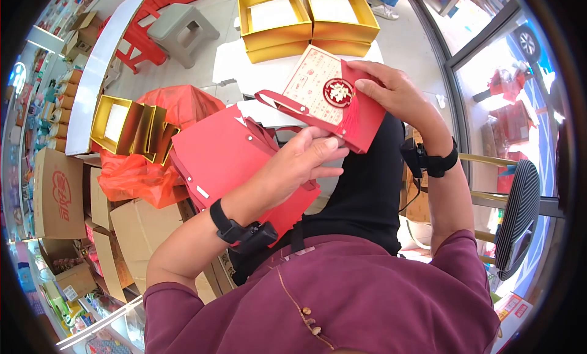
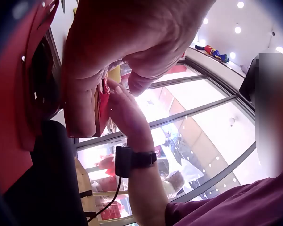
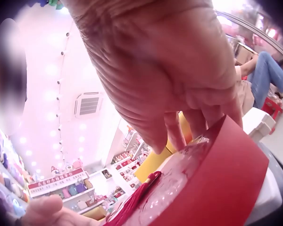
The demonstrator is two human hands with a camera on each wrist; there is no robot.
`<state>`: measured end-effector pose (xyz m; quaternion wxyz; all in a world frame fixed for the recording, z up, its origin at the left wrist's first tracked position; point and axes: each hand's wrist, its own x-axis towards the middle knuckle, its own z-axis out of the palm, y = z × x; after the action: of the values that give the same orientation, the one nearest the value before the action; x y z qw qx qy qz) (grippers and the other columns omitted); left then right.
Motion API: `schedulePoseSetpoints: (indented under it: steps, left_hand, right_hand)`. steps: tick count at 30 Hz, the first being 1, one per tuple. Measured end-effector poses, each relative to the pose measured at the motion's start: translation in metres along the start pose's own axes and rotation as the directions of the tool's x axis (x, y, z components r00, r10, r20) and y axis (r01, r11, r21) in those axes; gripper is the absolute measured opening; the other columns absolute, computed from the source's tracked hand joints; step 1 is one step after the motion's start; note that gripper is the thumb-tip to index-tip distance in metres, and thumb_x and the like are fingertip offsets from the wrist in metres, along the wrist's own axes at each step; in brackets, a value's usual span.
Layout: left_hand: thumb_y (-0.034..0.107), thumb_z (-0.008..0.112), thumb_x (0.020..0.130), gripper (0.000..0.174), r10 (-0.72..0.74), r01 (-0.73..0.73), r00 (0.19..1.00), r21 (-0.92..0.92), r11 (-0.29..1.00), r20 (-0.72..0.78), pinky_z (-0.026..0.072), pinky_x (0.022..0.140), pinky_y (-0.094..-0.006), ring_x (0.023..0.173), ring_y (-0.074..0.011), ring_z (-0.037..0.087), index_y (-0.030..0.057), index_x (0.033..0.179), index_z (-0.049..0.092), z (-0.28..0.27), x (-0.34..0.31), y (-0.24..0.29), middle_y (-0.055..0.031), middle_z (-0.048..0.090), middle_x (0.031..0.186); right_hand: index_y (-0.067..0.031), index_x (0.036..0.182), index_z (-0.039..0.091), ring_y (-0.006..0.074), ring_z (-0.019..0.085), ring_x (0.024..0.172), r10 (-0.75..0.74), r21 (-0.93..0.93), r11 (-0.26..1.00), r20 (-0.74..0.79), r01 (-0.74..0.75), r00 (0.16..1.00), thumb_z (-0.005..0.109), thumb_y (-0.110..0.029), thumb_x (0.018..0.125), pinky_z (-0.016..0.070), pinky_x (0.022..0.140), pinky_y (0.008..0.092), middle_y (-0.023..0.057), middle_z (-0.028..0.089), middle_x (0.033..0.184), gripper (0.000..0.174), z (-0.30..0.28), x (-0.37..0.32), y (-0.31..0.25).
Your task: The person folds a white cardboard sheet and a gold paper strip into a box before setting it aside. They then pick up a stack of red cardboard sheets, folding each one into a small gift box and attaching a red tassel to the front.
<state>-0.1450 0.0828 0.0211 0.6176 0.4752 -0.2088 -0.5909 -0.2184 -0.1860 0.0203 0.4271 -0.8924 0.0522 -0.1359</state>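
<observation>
A red gift bag or box (image 1: pixel 370 117) with a cream printed front, a round dark-red emblem (image 1: pixel 339 93) and a red tassel (image 1: pixel 351 120) is tilted over the lap. My right hand (image 1: pixel 397 92) grips its upper right edge, thumb on the front. Under its lower edge is my left hand (image 1: pixel 313 153), fingers extended and touching it. In the right wrist view the red side panel (image 3: pixel 226 174) lies below my right hand (image 3: pixel 165 61). Flat red bags (image 1: pixel 220 146) are stacked beneath my left forearm.
Gold boxes (image 1: pixel 275 18) with white inside stand on a white table (image 1: pixel 244 70) ahead. More gold boxes (image 1: pixel 116 125) sit on orange-red plastic bags (image 1: pixel 140 180) at left, near cardboard cartons (image 1: pixel 59 195). A grey stool (image 1: pixel 177 27) stands farther off; a striped chair (image 1: pixel 520 219) is at right.
</observation>
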Motion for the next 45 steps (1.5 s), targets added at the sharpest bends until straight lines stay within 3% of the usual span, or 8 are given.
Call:
schedulePoseSetpoints:
  steps: [7, 11, 18, 22, 30, 36, 40, 45]
  left_hand:
    - [0.039, 0.056, 0.111, 0.065, -0.08, 0.069, 0.991, 0.097, 0.993, 0.109, 0.0486, 0.113, -0.0408, 0.147, -0.0286, 0.049, -0.0017, 0.158, 0.036, 0.007, 0.002, 0.005, -0.0185, 0.044, 0.161]
    - [0.034, 0.057, 0.111, 0.049, -0.223, 0.177, 0.972, 0.397, 0.9, 0.072, 0.0524, 0.104, -0.0336, 0.126, -0.0182, 0.064, 0.0014, 0.148, 0.052, -0.005, -0.018, 0.025, -0.0087, 0.064, 0.139]
    - [0.031, 0.057, 0.111, 0.036, 0.358, 0.046, 0.824, 0.681, 0.731, -0.44, 0.0522, 0.075, -0.0245, 0.094, -0.0077, 0.065, 0.0029, 0.132, 0.066, -0.077, -0.088, 0.04, -0.0015, 0.069, 0.11]
    - [0.032, 0.063, 0.108, 0.036, 0.406, 0.244, 0.713, 0.745, 0.621, -0.572, 0.0501, 0.073, -0.0235, 0.093, -0.0064, 0.062, 0.0036, 0.131, 0.067, -0.116, -0.122, 0.029, -0.0007, 0.067, 0.105]
    - [0.027, 0.072, 0.101, 0.037, 0.48, 0.39, 0.684, 0.832, 0.396, -0.549, 0.054, 0.081, -0.0318, 0.09, -0.0169, 0.065, -0.0018, 0.125, 0.066, -0.138, -0.132, -0.006, -0.0091, 0.066, 0.099]
    - [0.026, 0.078, 0.097, 0.033, 0.429, 0.487, 0.681, 0.804, 0.341, -0.594, 0.0516, 0.073, -0.0335, 0.078, -0.0163, 0.061, -0.0024, 0.105, 0.063, -0.124, -0.126, -0.002, -0.0067, 0.064, 0.085]
    - [0.026, 0.079, 0.095, 0.032, 0.441, 0.448, 0.71, 0.835, 0.319, -0.549, 0.0521, 0.072, -0.0349, 0.078, -0.0183, 0.062, -0.001, 0.101, 0.062, -0.133, -0.128, -0.005, -0.0074, 0.065, 0.086]
    - [0.025, 0.079, 0.095, 0.032, 0.598, 0.401, 0.667, 0.891, 0.214, -0.444, 0.0537, 0.076, -0.0355, 0.083, -0.0207, 0.066, -0.0012, 0.103, 0.063, -0.132, -0.128, -0.018, -0.0093, 0.067, 0.093]
  right_hand:
    - [-0.0013, 0.13, 0.069, 0.0299, 0.069, 0.115, -0.249, -0.067, 0.968, -0.106, 0.243, 0.963, 0.061, -0.017, 0.103, 0.0533, 0.1, 0.0365, 0.0144, 0.074, 0.121, 0.033, 0.002, 0.0, -0.045]
    - [0.0043, 0.127, 0.07, 0.0258, 0.071, 0.106, -0.232, 0.51, 0.851, 0.149, 0.127, 0.961, 0.061, -0.012, 0.104, 0.0566, 0.094, 0.0372, 0.0162, 0.072, 0.117, 0.029, -0.012, -0.03, -0.101]
    - [0.0089, 0.131, 0.067, 0.0313, 0.073, 0.109, -0.075, 0.279, 0.96, 0.145, 0.032, 0.987, 0.059, -0.005, 0.106, 0.0551, 0.099, 0.039, 0.0239, 0.071, 0.125, 0.029, 0.017, -0.034, -0.064]
    - [0.0099, 0.13, 0.066, 0.0288, 0.073, 0.105, -0.522, 0.751, 0.647, 0.309, 0.133, 0.795, 0.059, -0.009, 0.106, 0.0554, 0.096, 0.0375, 0.0197, 0.072, 0.122, 0.031, -0.005, -0.061, -0.119]
    - [0.0068, 0.128, 0.066, 0.0258, 0.071, 0.095, -0.564, 0.68, 0.708, 0.386, 0.188, 0.73, 0.055, -0.014, 0.106, 0.0559, 0.087, 0.0351, 0.0163, 0.071, 0.114, 0.032, 0.019, -0.061, -0.129]
    - [0.0045, 0.127, 0.066, 0.0235, 0.07, 0.088, -0.769, 0.936, 0.351, 0.303, -0.024, 0.563, 0.051, -0.017, 0.105, 0.0562, 0.081, 0.0333, 0.0138, 0.071, 0.108, 0.033, 0.028, -0.041, -0.143]
    - [0.0083, 0.135, 0.061, 0.016, 0.071, 0.085, -0.122, 0.683, 0.695, 0.42, -0.225, 0.899, 0.053, -0.017, 0.104, 0.0571, 0.075, 0.0309, 0.0141, 0.072, 0.108, 0.042, 0.06, -0.016, -0.128]
    - [0.0103, 0.142, 0.056, 0.0201, 0.074, 0.097, 0.162, 0.443, 0.81, 0.461, -0.385, 0.872, 0.051, -0.019, 0.105, 0.0598, 0.077, 0.0312, 0.0186, 0.07, 0.12, 0.047, 0.139, 0.004, -0.076]
